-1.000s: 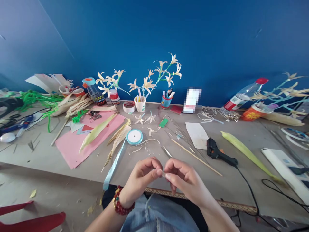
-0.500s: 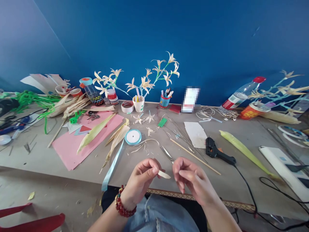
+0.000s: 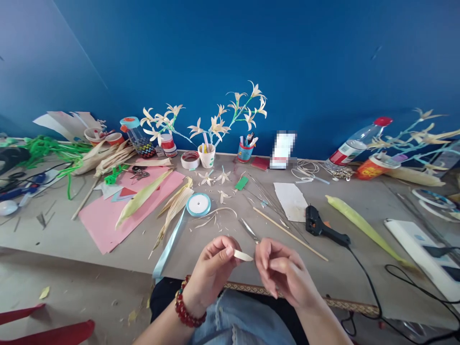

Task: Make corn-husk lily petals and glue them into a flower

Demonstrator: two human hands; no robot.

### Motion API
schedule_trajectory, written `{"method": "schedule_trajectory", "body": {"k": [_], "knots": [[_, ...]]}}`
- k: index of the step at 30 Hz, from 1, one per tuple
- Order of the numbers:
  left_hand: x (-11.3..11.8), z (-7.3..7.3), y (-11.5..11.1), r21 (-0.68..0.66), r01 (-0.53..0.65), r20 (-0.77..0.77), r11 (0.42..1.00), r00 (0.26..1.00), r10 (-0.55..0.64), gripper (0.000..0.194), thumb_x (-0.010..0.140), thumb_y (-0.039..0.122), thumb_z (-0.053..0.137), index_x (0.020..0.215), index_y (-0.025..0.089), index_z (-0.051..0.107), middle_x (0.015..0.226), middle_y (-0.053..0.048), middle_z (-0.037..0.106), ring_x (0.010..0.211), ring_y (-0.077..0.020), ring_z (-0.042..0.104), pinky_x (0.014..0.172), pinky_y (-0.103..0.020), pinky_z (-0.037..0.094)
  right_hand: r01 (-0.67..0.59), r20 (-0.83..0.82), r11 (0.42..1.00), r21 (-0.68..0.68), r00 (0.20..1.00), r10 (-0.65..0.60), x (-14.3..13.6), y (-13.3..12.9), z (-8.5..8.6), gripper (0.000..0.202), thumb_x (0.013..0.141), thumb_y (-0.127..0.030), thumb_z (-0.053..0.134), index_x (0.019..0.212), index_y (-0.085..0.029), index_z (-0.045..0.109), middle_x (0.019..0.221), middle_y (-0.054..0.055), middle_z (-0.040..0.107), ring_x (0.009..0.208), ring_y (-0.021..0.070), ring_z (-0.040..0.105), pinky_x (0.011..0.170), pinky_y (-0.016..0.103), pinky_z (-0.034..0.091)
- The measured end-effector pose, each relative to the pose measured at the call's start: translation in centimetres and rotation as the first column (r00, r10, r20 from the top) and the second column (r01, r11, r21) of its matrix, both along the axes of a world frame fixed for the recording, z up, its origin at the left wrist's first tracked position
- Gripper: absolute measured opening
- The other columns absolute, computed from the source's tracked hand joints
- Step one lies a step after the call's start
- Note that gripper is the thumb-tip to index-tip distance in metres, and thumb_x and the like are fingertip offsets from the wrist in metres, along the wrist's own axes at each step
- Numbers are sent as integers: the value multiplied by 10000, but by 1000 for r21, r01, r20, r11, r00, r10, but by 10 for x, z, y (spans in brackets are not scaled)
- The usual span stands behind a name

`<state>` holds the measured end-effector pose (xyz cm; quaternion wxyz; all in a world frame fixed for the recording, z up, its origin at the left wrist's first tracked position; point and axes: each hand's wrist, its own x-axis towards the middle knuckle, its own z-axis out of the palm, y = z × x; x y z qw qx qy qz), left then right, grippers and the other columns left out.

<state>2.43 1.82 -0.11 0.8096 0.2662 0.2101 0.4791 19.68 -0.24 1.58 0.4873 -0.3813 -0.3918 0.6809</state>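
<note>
Between the thumb and fingers of my left hand (image 3: 217,261) is a small pale petal-like strip (image 3: 243,256), its pointed end toward the right. My right hand (image 3: 278,268) is just right of that tip, its fingers curled and close together; whether anything is between them is hidden. Beyond my hands, small scissors (image 3: 248,229) lie on the grey table (image 3: 212,239). Farther back lie a few pale star-shaped flowers (image 3: 223,176). A blue ribbon roll (image 3: 198,204) rests to the left, its loose end hanging toward the table's front edge.
Right of my hands are a wooden stick (image 3: 291,234), a black glue gun (image 3: 325,230) with its cord, and a green husk (image 3: 362,225). Pink paper (image 3: 104,225) and dry husks (image 3: 176,206) lie left. Flower stems stand in a cup (image 3: 207,157) at the back.
The strip in my left hand has tilted slightly and risen a little. My right hand has shifted slightly down and left, its fingers still curled. The view has moved slightly.
</note>
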Motion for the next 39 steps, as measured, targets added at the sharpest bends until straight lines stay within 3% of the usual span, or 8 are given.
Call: {"method": "schedule_trajectory", "body": {"k": [7, 14, 17, 23, 28, 31, 35, 39], "knots": [[1, 1, 0, 36, -22, -86, 999, 996, 25, 210, 837, 312, 735, 740, 160, 627, 721, -8, 547, 717, -149, 506, 730, -291, 394, -32, 273, 999, 19, 962, 25, -13, 1, 15, 264, 860, -419, 644, 768, -181, 578, 647, -46, 537, 423, 54, 441, 403, 175, 404], [-3, 8, 2, 96, 34, -180, 995, 984, -16, 123, 781, 235, 751, 771, 149, 664, 743, -26, 594, 740, -161, 519, 751, -292, 400, -58, 312, 997, 44, 949, 42, -13, 5, 15, 291, 860, -425, 654, 717, -188, 563, 624, -61, 490, 430, 56, 431, 401, 175, 388], [0, 8, 4, 46, 78, -94, 996, 993, -74, 91, 768, 188, 715, 715, 147, 654, 711, -23, 569, 704, -151, 497, 722, -286, 391, -62, 246, 997, 35, 968, 52, -11, 4, 11, 313, 847, -427, 684, 701, -186, 548, 606, -69, 478, 405, 47, 437, 392, 170, 370], [2, 7, 4, -52, 161, 97, 986, 983, -155, 130, 767, 199, 648, 645, 157, 633, 618, -24, 535, 641, -153, 478, 698, -297, 388, -42, -79, 999, 2, 996, 42, -9, 1, -1, 295, 845, -370, 703, 696, -198, 516, 525, -82, 480, 317, 38, 386, 335, 160, 328], [-1, 7, 2, 80, 81, -53, 993, 996, -77, 233, 782, 361, 726, 792, 134, 676, 742, -45, 572, 702, -168, 508, 711, -298, 396, -61, 68, 997, 40, 996, 58, -7, 2, -3, 286, 865, -395, 698, 736, -186, 551, 617, -38, 577, 381, 52, 452, 375, 174, 391], [-2, 6, 2, 101, 56, -142, 993, 989, -41, 199, 798, 306, 760, 768, 142, 650, 719, -13, 546, 676, -135, 475, 685, -263, 371, -47, 76, 998, 43, 996, 43, -7, 3, -3, 287, 872, -405, 686, 743, -192, 545, 627, -39, 583, 382, 54, 457, 376, 177, 403], [-2, 4, 3, 88, 95, -131, 992, 988, -83, 202, 797, 312, 777, 820, 148, 662, 781, -25, 579, 713, -139, 491, 721, -272, 390, -53, 98, 998, 41, 994, 49, -6, 1, -1, 273, 871, -401, 688, 758, -186, 562, 644, -38, 574, 408, 55, 467, 389, 173, 416], [-7, 0, 8, 116, 102, -186, 988, 979, -79, 228, 801, 317, 776, 743, 155, 626, 706, -11, 566, 703, -141, 487, 705, -264, 375, -46, 124, 999, 19, 991, 44, -4, 6, 2, 320, 870, -446, 675, 725, -193, 545, 614, -46, 517, 451, 78, 462, 409, 188, 424]]}}
